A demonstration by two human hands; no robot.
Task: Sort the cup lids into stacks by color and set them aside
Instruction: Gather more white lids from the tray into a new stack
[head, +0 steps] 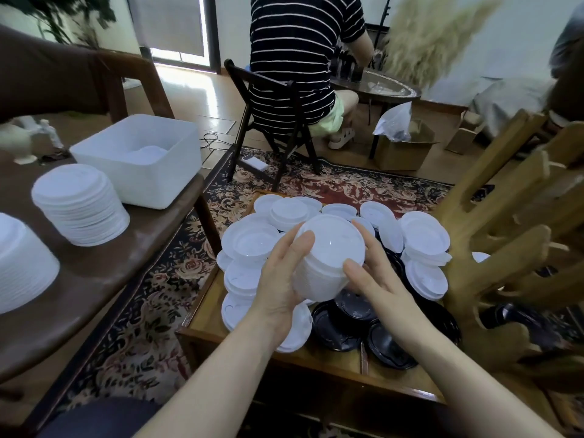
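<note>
- White plastic cup lids, nested into a short stack point(328, 263), sit between my two hands above the low wooden tray worktop point(202, 317); this is the bundle I am squaring up.
- My left hand point(281, 279) cups the stack from the near left side, thumb laid over the top rim and fingers curled underneath, closed firmly on it.
- My right hand point(376, 273) presses flat against the right side, fingers spread and only loosely curved, so it steadies the stack rather than clamping it.
- To do this well, I judge I should keep even pressure from both sides so the rims line up, and turn the stack a little to feel for any lid sitting crooked.
- Loose white round lids point(423, 235) lie scattered over the far and left parts of the tray, and glossy black round lids point(354, 320) lie heaped near the front right; none of the black ones should slip into this bundle.
- A finished tall stack of white lids point(79, 207) stands on the dark brown side worktop point(104, 279) to my left, near a white plastic tub point(142, 159).
- I reckon the held stack belongs beside that one, so I would carry it low and level, base supported, to stop the top lids sliding off.
</note>
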